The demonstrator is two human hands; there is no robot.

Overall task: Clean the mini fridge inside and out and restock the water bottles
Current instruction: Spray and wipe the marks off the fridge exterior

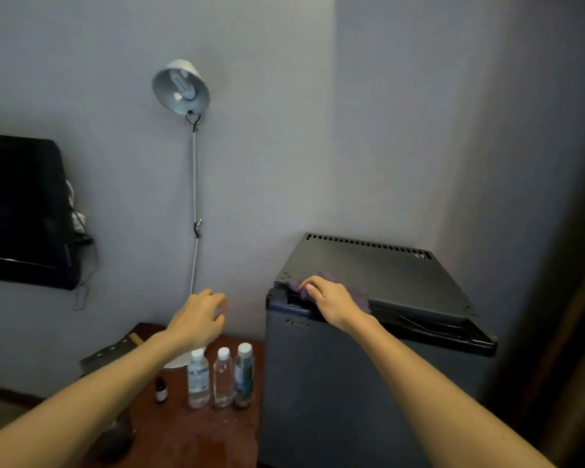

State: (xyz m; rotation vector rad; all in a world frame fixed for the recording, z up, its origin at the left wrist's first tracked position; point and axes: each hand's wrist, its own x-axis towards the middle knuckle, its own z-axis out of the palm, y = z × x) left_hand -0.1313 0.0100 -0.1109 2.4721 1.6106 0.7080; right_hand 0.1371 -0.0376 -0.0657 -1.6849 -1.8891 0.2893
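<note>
- My right hand [331, 304] is lying palm down in the centre-right of the frame, its fingers curling over a bunched purple cloth [360, 295] and gripping it – the cloth is pressing against the front left edge of the fridge top
- The mini fridge [379, 275] is standing in the right half of the frame, tucked into the corner of the walls, its dark flat top showing a row of vent slots along the back and its grey door front facing the lower centre
- My left hand [198, 319] is hovering in the centre of the frame above the table, fingers loosely bent and a little apart – I am seeing nothing held in it
- Three water bottles [223, 378] are standing upright in a close row on the reddish-brown table [196, 434] at lower centre, just left of the fridge and below my left hand
- A small dark dropper bottle [161, 390] is standing just left of that row, partly behind my left forearm
- A desk lamp [181, 87] is rising from a white base behind the bottles, its thin pole running up the wall to a shade in the upper left of centre
- A black screen [21, 211] is hanging on the wall at the left edge, cables trailing beside it
- A dark blurred object [115, 440] is sitting on the table at lower left, and I cannot tell what it is
</note>
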